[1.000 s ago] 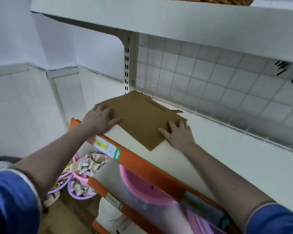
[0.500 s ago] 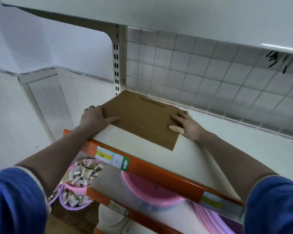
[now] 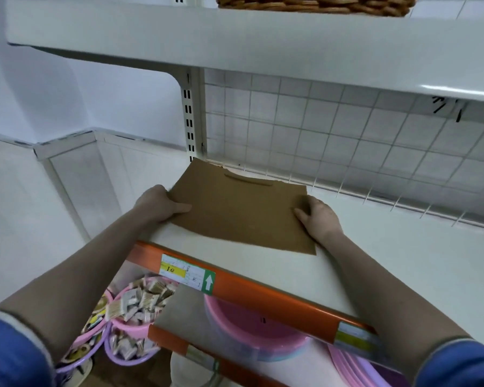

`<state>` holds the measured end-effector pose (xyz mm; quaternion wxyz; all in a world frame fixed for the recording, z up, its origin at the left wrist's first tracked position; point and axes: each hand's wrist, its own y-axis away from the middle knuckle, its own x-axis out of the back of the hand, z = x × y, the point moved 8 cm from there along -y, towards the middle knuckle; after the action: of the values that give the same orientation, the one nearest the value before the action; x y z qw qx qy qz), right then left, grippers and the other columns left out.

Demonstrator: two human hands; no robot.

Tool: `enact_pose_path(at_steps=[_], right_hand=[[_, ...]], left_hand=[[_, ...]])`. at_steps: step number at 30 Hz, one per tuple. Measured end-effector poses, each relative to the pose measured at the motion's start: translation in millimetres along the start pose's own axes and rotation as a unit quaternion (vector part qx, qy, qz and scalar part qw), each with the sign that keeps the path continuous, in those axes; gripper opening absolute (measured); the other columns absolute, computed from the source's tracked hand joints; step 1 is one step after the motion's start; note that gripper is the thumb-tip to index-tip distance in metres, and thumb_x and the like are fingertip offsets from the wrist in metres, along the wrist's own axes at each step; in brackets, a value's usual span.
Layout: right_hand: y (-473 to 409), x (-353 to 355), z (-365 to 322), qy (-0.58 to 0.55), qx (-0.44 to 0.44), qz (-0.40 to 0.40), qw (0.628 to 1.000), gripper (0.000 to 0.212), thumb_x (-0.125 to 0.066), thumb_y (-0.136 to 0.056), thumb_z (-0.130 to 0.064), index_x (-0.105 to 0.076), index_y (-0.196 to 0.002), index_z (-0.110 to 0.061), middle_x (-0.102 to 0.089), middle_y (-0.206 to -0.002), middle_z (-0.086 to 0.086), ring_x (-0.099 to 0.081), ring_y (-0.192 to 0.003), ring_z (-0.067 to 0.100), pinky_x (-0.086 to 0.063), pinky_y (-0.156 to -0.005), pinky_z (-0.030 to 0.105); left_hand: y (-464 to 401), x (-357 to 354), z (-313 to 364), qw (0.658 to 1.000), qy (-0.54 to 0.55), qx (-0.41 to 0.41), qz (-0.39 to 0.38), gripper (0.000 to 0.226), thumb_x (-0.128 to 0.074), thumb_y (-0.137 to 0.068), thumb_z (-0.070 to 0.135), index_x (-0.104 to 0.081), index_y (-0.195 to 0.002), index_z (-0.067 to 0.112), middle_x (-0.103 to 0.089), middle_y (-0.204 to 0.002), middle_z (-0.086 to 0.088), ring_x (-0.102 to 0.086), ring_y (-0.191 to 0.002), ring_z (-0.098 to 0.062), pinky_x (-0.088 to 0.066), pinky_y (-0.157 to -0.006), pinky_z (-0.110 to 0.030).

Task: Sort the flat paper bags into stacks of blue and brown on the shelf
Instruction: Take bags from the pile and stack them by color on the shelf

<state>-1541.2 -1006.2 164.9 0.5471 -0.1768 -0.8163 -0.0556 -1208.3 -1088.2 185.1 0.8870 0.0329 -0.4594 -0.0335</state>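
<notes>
Brown paper bag point(image 3: 243, 213) lies flat at the back left corner of the white shelf point(image 3: 389, 269), against the wire grid. My left hand point(image 3: 158, 203) pinches its left edge, thumb on top. My right hand point(image 3: 317, 219) rests flat on its right edge, fingers together.

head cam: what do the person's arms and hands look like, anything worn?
Two bare hands, left hand and right hand, no gloves, rings or watch visible. Forearms are bare. Both arms wear blue sleeves pushed up near the elbow: the left blue sleeve has a pale band at its cuff, the right blue sleeve a grey-edged cuff.
</notes>
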Motion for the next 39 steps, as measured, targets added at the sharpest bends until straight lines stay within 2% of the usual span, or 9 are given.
enact_pose_path(at_steps=[4,7,12,15,18,21,26,32,39], right_hand=[[-2,4,3,-0.087,-0.042,0.002,0.995,0.055,-0.059,-0.089,-0.033,-0.042,-0.136,-0.009,-0.053,-0.132,0.013,-0.048,-0.122,0.031,-0.038,-0.098,0.035],[-6,11,11,-0.164,-0.069,0.016,0.984,0.059,-0.062,-0.086,-0.032,-0.041,-0.137,-0.011,-0.053,-0.132,0.013,-0.049,-0.12,0.032,-0.04,-0.1,0.038],[-6,25,23,-0.25,-0.094,0.023,0.963,0.043,-0.054,-0.091,-0.037,-0.05,-0.126,-0.011,-0.059,-0.122,0.009,-0.055,-0.112,0.031,-0.043,-0.094,0.036],[1,37,26,-0.236,-0.071,0.033,0.969,0.043,-0.051,-0.094,-0.036,-0.049,-0.128,-0.011,-0.058,-0.125,0.01,-0.053,-0.114,0.031,-0.04,-0.092,0.035],[13,56,27,-0.196,-0.053,0.065,0.977,0.045,-0.05,-0.095,-0.036,-0.047,-0.129,-0.007,-0.057,-0.127,0.014,-0.051,-0.117,0.034,-0.04,-0.091,0.037],[26,77,23,-0.176,-0.025,0.086,0.98,0.048,-0.05,-0.094,-0.036,-0.046,-0.131,-0.007,-0.058,-0.125,0.017,-0.052,-0.114,0.036,-0.043,-0.091,0.04],[72,105,35,-0.196,0.009,0.099,0.976,0.046,-0.053,-0.093,-0.031,-0.047,-0.133,-0.008,-0.057,-0.127,0.014,-0.052,-0.115,0.033,-0.041,-0.089,0.036],[156,111,71,-0.163,-0.041,0.141,0.976,0.037,-0.053,-0.091,-0.032,-0.054,-0.119,-0.009,-0.061,-0.117,0.018,-0.054,-0.107,0.037,-0.041,-0.083,0.039],[288,126,111,-0.047,-0.084,0.179,0.979,0.038,-0.05,-0.092,-0.035,-0.047,-0.115,-0.005,-0.056,-0.108,0.021,-0.056,-0.098,0.041,-0.035,-0.069,0.037]], left_hand=[[29,-11,7,0.979,0.201,-0.01,-0.02,0.029,-0.069,-0.084,0.015,-0.048,-0.099,0.001,-0.058,-0.087,-0.012,-0.062,-0.064,-0.024,-0.055,-0.044,-0.027],[54,-8,12,0.963,0.266,-0.039,0.024,0.032,-0.065,-0.087,0.015,-0.046,-0.109,0.002,-0.058,-0.096,-0.015,-0.064,-0.068,-0.026,-0.054,-0.046,-0.025],[103,-8,23,0.914,0.39,-0.053,0.1,0.015,-0.062,-0.089,0.012,-0.048,-0.095,0.013,-0.057,-0.083,-0.009,-0.059,-0.063,-0.02,-0.051,-0.046,-0.02],[118,-11,26,0.918,0.356,-0.039,0.171,0.017,-0.063,-0.087,0.012,-0.049,-0.096,0.014,-0.057,-0.084,-0.006,-0.057,-0.068,-0.017,-0.05,-0.049,-0.018],[131,-20,22,0.938,0.267,-0.011,0.22,0.026,-0.066,-0.084,0.023,-0.049,-0.102,0.016,-0.059,-0.092,-0.008,-0.06,-0.08,-0.027,-0.053,-0.07,-0.039],[151,-27,22,0.94,0.257,0.01,0.226,0.032,-0.067,-0.081,0.037,-0.05,-0.099,0.016,-0.06,-0.09,-0.011,-0.061,-0.079,-0.036,-0.052,-0.069,-0.051],[194,-31,27,0.925,0.28,0.022,0.254,0.028,-0.063,-0.088,0.028,-0.049,-0.103,0.01,-0.057,-0.099,-0.01,-0.055,-0.088,-0.027,-0.043,-0.073,-0.036],[262,-43,21,0.932,0.267,0.019,0.244,0.044,-0.062,-0.077,0.048,-0.051,-0.103,0.014,-0.06,-0.097,-0.008,-0.058,-0.093,-0.031,-0.048,-0.083,-0.048],[364,-77,15,0.945,0.231,-0.003,0.232,0.029,-0.063,-0.085,0.03,-0.05,-0.103,0.011,-0.054,-0.089,-0.005,-0.05,-0.083,-0.025,-0.033,-0.068,-0.032]])
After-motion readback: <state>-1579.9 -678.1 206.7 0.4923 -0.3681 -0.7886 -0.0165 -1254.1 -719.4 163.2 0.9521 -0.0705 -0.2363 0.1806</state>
